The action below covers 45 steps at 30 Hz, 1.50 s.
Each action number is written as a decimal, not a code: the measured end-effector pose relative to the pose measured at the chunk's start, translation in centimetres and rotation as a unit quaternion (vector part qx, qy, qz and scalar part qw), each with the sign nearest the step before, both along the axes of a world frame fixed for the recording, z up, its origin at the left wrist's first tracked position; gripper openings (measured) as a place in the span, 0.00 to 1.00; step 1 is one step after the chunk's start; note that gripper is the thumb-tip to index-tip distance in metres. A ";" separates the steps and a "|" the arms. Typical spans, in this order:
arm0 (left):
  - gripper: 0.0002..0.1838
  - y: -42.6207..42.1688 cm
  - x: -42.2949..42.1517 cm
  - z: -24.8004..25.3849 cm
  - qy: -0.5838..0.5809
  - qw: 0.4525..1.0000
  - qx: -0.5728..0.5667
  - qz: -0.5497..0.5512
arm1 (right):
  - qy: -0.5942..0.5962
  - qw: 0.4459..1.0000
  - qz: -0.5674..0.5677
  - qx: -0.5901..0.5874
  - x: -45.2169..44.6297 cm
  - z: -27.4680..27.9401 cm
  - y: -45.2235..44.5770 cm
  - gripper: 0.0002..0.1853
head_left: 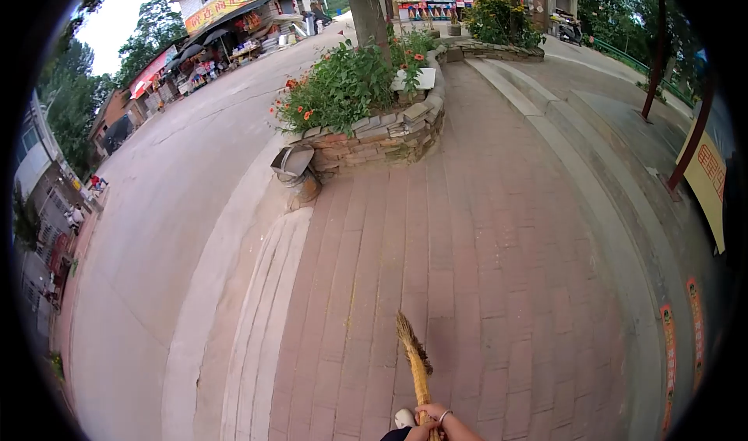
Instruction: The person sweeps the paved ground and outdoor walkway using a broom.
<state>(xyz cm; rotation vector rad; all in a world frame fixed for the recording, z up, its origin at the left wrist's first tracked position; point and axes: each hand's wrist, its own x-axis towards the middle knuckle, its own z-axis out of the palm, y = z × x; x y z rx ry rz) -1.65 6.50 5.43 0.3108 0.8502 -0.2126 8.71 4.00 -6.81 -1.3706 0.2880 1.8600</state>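
A straw broom [418, 368] points forward and away from me over the brick paving, its frayed dark-edged bristles at the far end. My right hand [433, 412], with a bracelet on the wrist, is wrapped round the broom near the bottom of the view. Just below it my left hand [421, 432] is closed on the same handle, partly cut off by the frame edge. A light-coloured shoe [403, 418] shows beside the hands. Whether the bristles touch the ground I cannot tell.
Reddish brick paving [467, 254] stretches ahead. A metal bin [296, 174] stands by a stone-walled flower bed [382, 143] with a tree trunk [366, 12]. Steps [576, 145] border the right side, a concrete road [171, 192] the left. Shops [234, 28] stand behind.
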 end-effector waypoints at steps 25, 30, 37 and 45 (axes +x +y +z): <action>0.10 1.5 -0.4 -3.6 -0.033 0.997 -0.050 0.047 | 0.070 0.994 0.028 -0.075 0.5 -0.6 1.0 0.10; 0.08 2.8 0.6 1.1 0.030 0.999 -0.009 0.028 | 0.012 0.995 -0.004 -0.103 0.7 1.0 2.1 0.10; 0.05 3.2 0.4 0.4 0.034 0.999 -0.001 0.029 | 0.046 0.994 -0.005 -0.102 1.3 -1.8 1.3 0.10; 0.06 3.1 -0.1 -1.2 -0.009 1.000 -0.007 0.004 | 0.053 0.994 -0.031 -0.088 1.2 -3.6 1.0 0.10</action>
